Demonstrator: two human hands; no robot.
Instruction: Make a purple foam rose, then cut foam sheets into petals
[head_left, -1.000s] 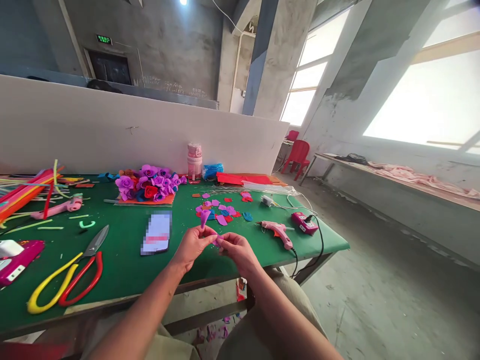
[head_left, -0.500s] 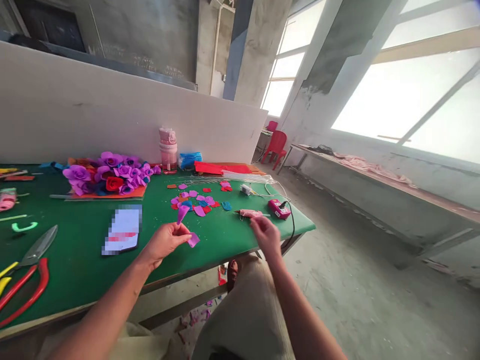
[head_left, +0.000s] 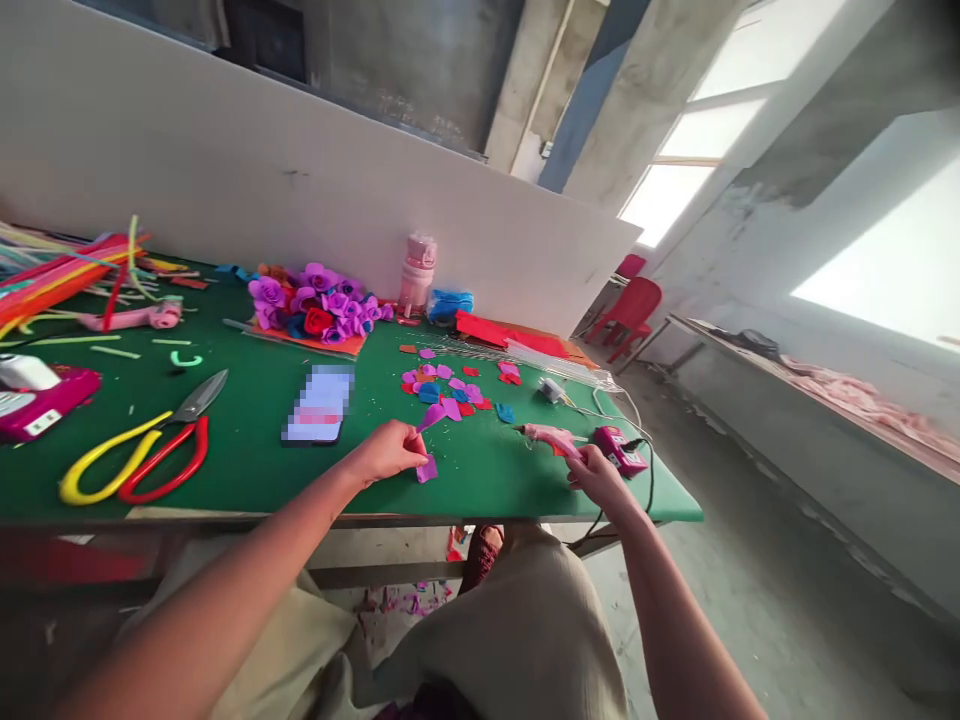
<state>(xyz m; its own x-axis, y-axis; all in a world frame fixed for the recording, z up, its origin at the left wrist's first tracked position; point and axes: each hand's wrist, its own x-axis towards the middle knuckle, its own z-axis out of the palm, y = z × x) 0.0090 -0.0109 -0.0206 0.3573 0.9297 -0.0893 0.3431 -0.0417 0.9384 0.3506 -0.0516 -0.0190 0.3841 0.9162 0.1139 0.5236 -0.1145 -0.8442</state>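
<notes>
My left hand [head_left: 390, 452] is closed over the green table, pinching a rolled purple paper piece [head_left: 432, 415] and a flat purple paper petal [head_left: 427, 468]. Farther right, my right hand [head_left: 598, 478] has its fingers around the handle of a pink glue gun [head_left: 546, 434], whose nozzle points left. Cut paper petals [head_left: 429, 392] in purple, red, blue and orange lie scattered just beyond my left hand. Close to the right hand is a magenta power strip [head_left: 619, 452] with a black plug in it.
On the left lie scissors [head_left: 161, 440], a phone [head_left: 318, 404], a second magenta power strip [head_left: 49, 402] and another pink glue gun [head_left: 135, 315]. Finished paper flowers [head_left: 319, 305], a pink bottle [head_left: 417, 280] and red paper [head_left: 510, 334] line the back. A white charger [head_left: 552, 390] trails its cable rightward.
My right hand has closed around the glue gun's handle. The left hand still pinches the purple paper. The view has swung left, showing more of the table's left side.
</notes>
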